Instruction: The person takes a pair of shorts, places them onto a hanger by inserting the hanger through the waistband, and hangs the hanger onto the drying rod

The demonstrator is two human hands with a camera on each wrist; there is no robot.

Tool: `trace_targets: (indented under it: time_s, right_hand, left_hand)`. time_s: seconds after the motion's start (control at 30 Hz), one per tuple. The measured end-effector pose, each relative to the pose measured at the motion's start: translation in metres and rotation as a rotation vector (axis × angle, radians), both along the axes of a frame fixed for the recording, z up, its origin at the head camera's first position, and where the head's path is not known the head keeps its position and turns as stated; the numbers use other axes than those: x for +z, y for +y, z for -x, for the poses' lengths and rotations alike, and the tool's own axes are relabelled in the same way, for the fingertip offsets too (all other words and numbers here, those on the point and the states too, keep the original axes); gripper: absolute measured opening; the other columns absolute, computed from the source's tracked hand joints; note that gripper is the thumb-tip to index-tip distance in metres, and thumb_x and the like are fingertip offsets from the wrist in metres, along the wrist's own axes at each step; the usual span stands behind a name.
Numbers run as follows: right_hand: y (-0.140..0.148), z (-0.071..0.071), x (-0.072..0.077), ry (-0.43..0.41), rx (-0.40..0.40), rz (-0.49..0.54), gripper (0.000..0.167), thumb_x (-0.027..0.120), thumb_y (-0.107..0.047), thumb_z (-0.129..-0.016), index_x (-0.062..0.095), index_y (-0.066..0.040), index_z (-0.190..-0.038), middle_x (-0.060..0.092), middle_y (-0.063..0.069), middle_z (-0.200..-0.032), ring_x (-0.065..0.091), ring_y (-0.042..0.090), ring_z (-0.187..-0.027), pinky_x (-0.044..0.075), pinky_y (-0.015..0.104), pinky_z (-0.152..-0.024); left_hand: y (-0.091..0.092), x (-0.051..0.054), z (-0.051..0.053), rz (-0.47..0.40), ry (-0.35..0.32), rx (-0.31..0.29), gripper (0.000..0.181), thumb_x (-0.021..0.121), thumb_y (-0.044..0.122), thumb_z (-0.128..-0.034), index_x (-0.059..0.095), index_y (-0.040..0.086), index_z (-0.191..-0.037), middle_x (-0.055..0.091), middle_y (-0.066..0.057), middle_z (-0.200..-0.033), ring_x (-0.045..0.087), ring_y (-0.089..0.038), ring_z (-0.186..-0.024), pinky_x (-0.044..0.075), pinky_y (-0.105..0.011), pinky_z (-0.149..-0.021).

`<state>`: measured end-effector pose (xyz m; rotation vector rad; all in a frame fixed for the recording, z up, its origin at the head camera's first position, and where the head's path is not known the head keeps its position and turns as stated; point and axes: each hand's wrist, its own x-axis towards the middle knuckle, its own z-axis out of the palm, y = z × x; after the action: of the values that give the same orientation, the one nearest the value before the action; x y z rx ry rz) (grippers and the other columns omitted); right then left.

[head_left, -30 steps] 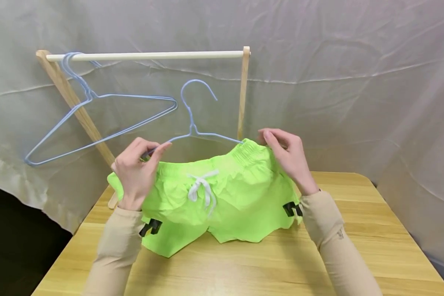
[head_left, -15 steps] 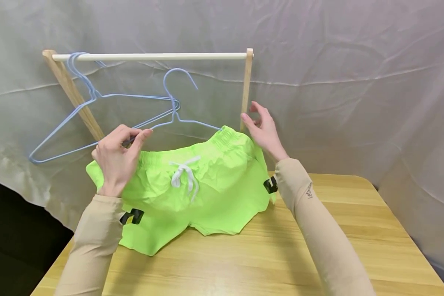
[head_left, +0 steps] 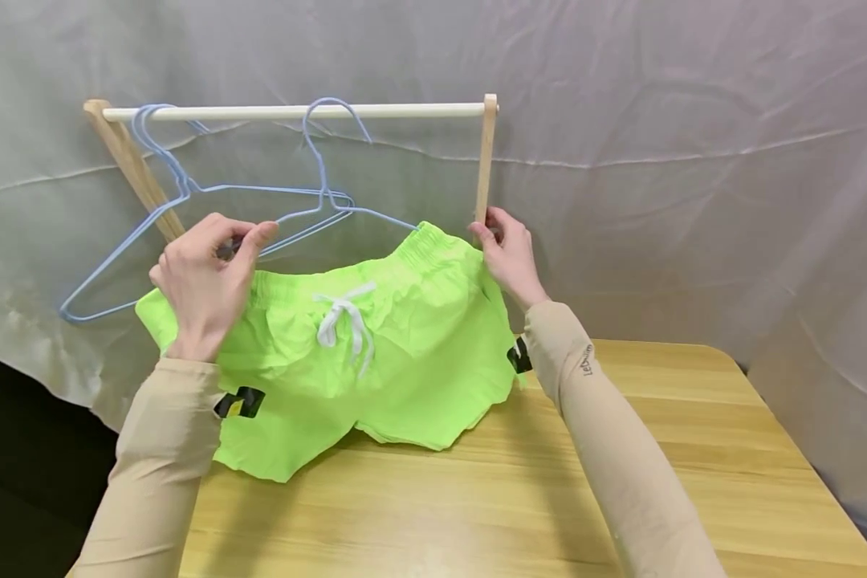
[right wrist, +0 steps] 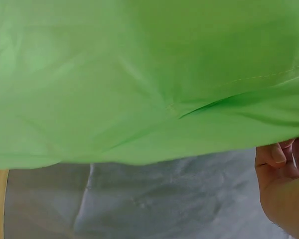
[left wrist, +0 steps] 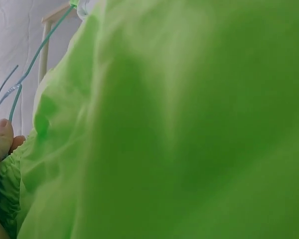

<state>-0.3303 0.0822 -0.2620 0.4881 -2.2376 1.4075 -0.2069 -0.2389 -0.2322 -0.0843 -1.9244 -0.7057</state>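
Neon green shorts (head_left: 419, 345) with a white drawstring (head_left: 343, 321) hang on a blue wire hanger (head_left: 323, 172). My left hand (head_left: 209, 277) pinches the hanger's left arm by the waistband; the left wrist view shows its thumb beside the wire. The hanger's hook overlaps the white rod of the clothes rack (head_left: 419, 110); whether it touches the rod I cannot tell. My right hand (head_left: 513, 257) grips the rack's right wooden post (head_left: 486, 152) between thumb and fingers. In the right wrist view, the shorts partly cover its curled fingers (right wrist: 278, 154).
More blue wire hangers (head_left: 123, 241) hang at the rod's left end, behind my left hand. Below is a wooden table (head_left: 694, 449) with a rounded far corner. Grey cloth (head_left: 657, 201) drapes behind the rack.
My left hand has raised the hanger and shorts up and leftward, bringing the hook to the rod's height. My right hand has left the waistband's right end and taken hold of the post.
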Motion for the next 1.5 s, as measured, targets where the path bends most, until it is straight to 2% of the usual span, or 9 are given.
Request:
trace_targets:
  time_s: [0.1,0.3,0.47,0.6,0.7,0.83,0.93,1.07,1.5]
  right_hand:
    - [-0.001,-0.001,0.000,0.003,-0.009,-0.011,0.030,0.061,-0.016,-0.101,0.065,0.004,-0.122,0.072,0.023,-0.111,0.067,0.032,-0.092,0.042,0.018,-0.068]
    - [0.001,0.002,-0.001,0.011,-0.049,-0.019,0.029,0.059,-0.014,-0.102,0.064,0.004,-0.124,0.071,0.023,-0.111,0.069,0.031,-0.091,0.043,0.016,-0.069]
    - [0.002,0.005,-0.003,0.010,-0.041,-0.011,0.029,0.058,-0.012,-0.102,0.064,0.004,-0.125,0.071,0.023,-0.111,0.070,0.032,-0.091,0.043,0.015,-0.068]
    - [0.003,0.006,-0.005,0.024,-0.046,-0.023,0.027,0.060,-0.012,-0.101,0.065,0.004,-0.122,0.071,0.022,-0.109,0.072,0.035,-0.093,0.046,0.017,-0.068]
    - [0.004,0.007,-0.006,0.033,-0.045,-0.024,0.027,0.060,-0.013,-0.101,0.065,0.005,-0.120,0.071,0.023,-0.109,0.072,0.036,-0.095,0.049,0.020,-0.070]
    - [0.004,0.008,-0.005,0.034,-0.043,-0.024,0.029,0.060,-0.016,-0.101,0.064,0.005,-0.121,0.071,0.023,-0.110,0.071,0.035,-0.088,0.049,0.021,-0.069]
    - [0.004,0.007,-0.004,0.026,-0.039,-0.027,0.031,0.059,-0.018,-0.101,0.064,0.005,-0.122,0.071,0.023,-0.110,0.067,0.024,-0.075,0.045,0.017,-0.064]
    - [0.003,0.007,-0.004,0.015,-0.026,-0.023,0.031,0.059,-0.016,-0.102,0.064,0.004,-0.124,0.071,0.022,-0.110,0.058,0.011,-0.068,0.043,0.015,-0.058]
    - [0.001,0.006,-0.003,-0.010,-0.008,0.014,0.029,0.058,-0.013,-0.102,0.063,0.004,-0.124,0.070,0.021,-0.110,0.070,0.032,-0.091,0.045,0.015,-0.061]
  left_hand:
    - [-0.002,0.007,-0.001,-0.015,-0.010,0.037,0.034,0.075,0.043,-0.0890,0.079,0.009,-0.088,0.071,-0.006,-0.077,0.033,0.017,-0.065,0.018,-0.030,-0.066]
    - [-0.006,0.018,0.004,-0.069,0.011,0.099,0.042,0.074,0.052,-0.0869,0.080,0.011,-0.087,0.043,0.042,-0.073,0.034,0.020,-0.066,0.018,-0.029,-0.065]
    - [-0.011,0.020,0.006,-0.107,0.028,0.142,0.045,0.073,0.057,-0.0860,0.081,0.012,-0.088,0.038,0.048,-0.073,0.034,0.023,-0.066,0.020,-0.028,-0.064]
    - [-0.011,0.020,0.007,-0.128,0.028,0.164,0.046,0.073,0.058,-0.0855,0.081,0.013,-0.088,0.042,0.044,-0.073,0.034,0.024,-0.067,0.020,-0.027,-0.065]
    - [-0.009,0.021,0.009,-0.134,0.032,0.196,0.046,0.072,0.059,-0.0859,0.081,0.014,-0.089,0.066,0.023,-0.074,0.036,0.021,-0.070,0.020,-0.025,-0.067]
    - [-0.003,0.021,0.013,-0.127,0.024,0.239,0.050,0.066,0.061,-0.0891,0.081,0.014,-0.092,0.078,-0.008,-0.092,0.063,-0.009,-0.077,0.019,-0.024,-0.070]
    - [0.001,0.021,0.017,-0.119,0.010,0.254,0.049,0.063,0.061,-0.0919,0.081,0.015,-0.095,0.077,-0.008,-0.094,0.069,-0.032,-0.091,0.019,-0.027,-0.069]
    - [0.005,0.019,0.022,-0.100,-0.001,0.250,0.046,0.062,0.058,-0.0941,0.081,0.017,-0.098,0.077,-0.008,-0.095,0.068,-0.037,-0.090,0.019,-0.030,-0.066]
    - [0.007,0.002,0.033,-0.045,-0.055,0.204,0.039,0.058,0.042,-0.1007,0.078,0.008,-0.102,0.074,-0.014,-0.097,0.062,-0.044,-0.080,0.018,-0.029,-0.066]
